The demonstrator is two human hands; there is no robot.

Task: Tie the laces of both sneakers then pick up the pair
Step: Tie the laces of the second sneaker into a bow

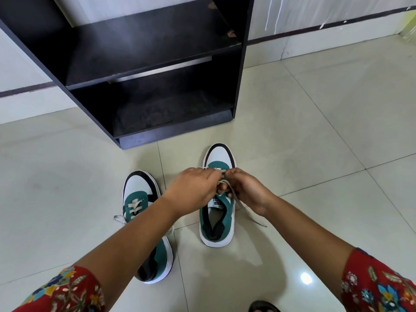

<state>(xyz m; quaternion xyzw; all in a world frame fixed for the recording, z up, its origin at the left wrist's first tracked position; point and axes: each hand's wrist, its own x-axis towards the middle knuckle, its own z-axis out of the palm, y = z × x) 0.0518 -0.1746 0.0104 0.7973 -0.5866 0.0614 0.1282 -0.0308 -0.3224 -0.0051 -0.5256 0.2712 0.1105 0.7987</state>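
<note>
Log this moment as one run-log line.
step: tying | left hand + right hand: gripping white lace on right green-and-white sneaker | left green-and-white sneaker: untied, on tiled floor

One view only — a wide-angle camera on the person's head, looking forward and steeply down over both forearms onto the tiled floor point(315, 136). The hands sit near, just below frame centre, over the right sneaker point(217, 212); the left sneaker point(144, 208) lies at about 8 o'clock from them. A black shelf unit point(144, 70) fills the 11-to-12 o'clock stretch, farther off, its lines bowed by the lens. The patterned sleeves point(67, 291) enter at 5 and 7 o'clock — the nearest things to the camera. No second view shares the scene.
</note>
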